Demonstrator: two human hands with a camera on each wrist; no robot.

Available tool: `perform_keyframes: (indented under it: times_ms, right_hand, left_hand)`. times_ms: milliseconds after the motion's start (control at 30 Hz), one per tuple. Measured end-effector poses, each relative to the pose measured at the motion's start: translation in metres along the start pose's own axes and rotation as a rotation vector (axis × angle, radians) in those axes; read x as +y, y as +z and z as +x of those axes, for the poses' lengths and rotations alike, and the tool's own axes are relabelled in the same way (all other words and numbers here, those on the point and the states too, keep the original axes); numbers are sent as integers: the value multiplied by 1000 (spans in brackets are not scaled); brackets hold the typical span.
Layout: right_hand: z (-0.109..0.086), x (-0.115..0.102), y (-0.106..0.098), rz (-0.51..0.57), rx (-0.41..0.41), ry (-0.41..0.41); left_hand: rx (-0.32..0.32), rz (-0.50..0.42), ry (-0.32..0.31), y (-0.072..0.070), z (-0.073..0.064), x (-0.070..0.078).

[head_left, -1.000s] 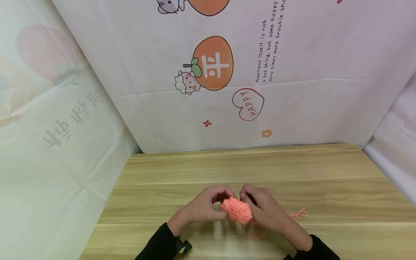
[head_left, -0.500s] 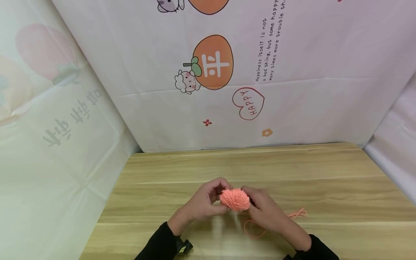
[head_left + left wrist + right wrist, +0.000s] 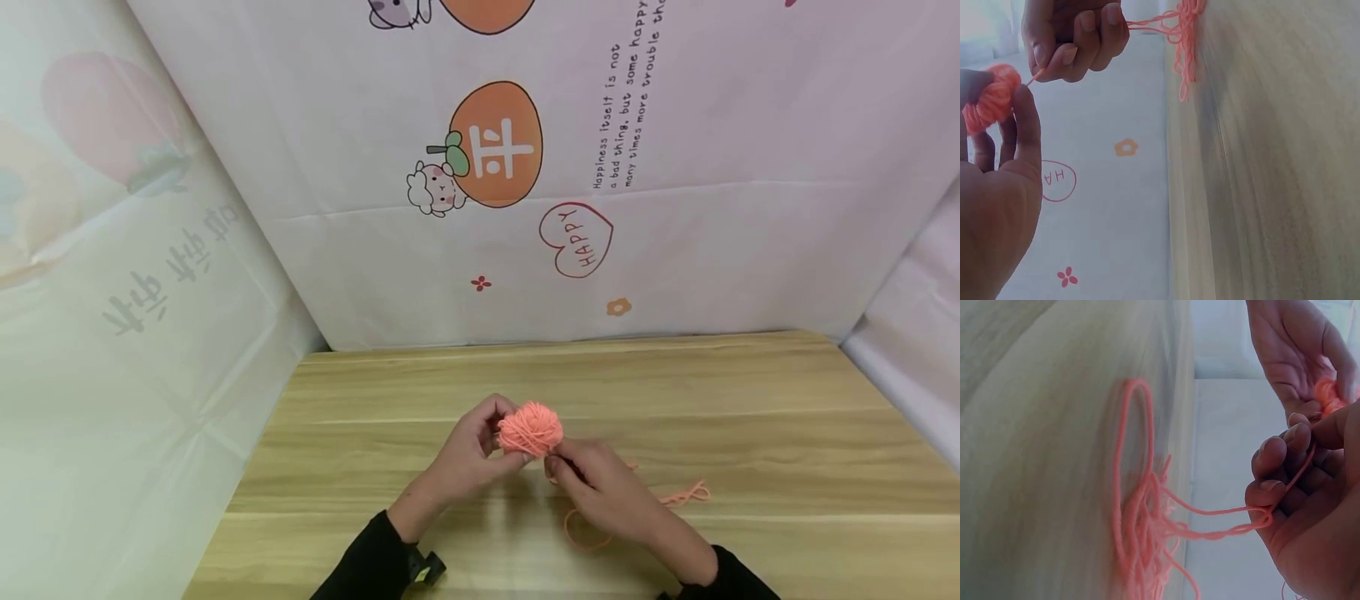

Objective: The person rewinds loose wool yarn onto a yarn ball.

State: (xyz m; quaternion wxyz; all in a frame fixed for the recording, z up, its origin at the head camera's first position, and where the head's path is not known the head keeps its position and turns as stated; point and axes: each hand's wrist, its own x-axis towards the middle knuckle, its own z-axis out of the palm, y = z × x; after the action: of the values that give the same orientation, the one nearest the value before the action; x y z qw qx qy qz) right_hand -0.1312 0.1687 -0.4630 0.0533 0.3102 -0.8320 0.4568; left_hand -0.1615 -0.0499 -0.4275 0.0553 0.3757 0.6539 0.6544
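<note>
"Where was the ball of yarn [image 3: 530, 430]?"

"Up above the bench [image 3: 375, 400], not touching it. The left hand [image 3: 467, 454] had it, with the thumb and fingers bent around it."

"And the right hand [image 3: 609, 490]?"

"Its fingers were curled in, and the tips pinched a thin strand [image 3: 1034, 78] just beside the ball. More yarn ran out past its fingers, down to a loose heap [image 3: 1144, 531] on the bench."

"Was the ball heavy?"

"I don't think so. It looked light and very soft, so a hard squeeze would probably have squashed it. It didn't look like it could break. I guess it wasn't very slippery, but the outside loops could have slid off."

"Where was a good place to hold it?"

"Around its fat sides, I'd say, with a gentle thumb and a few fingers, leaving room where the strand met it."

"What about the strand?"

"It was thin and bendy, so fingertips close to the ball seemed best. A slow, soft pull was the safe way, I think, because the loops in the heap might have caught and made a knot."
</note>
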Motion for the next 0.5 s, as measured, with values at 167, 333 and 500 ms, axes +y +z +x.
perform_keyframes:
  times_ms: [167, 333, 500]
  right_hand:
    - [-1, -1, 0, 6, -8, -3]
    - [-1, -2, 0, 1, -5, 3]
    - [-1, -2, -1, -5, 18, -2]
  left_hand:
    - [63, 79, -47, 1, 0, 1]
    - [91, 183, -78, 2, -1, -2]
    - [77, 342, -139, 0, -4, -23]
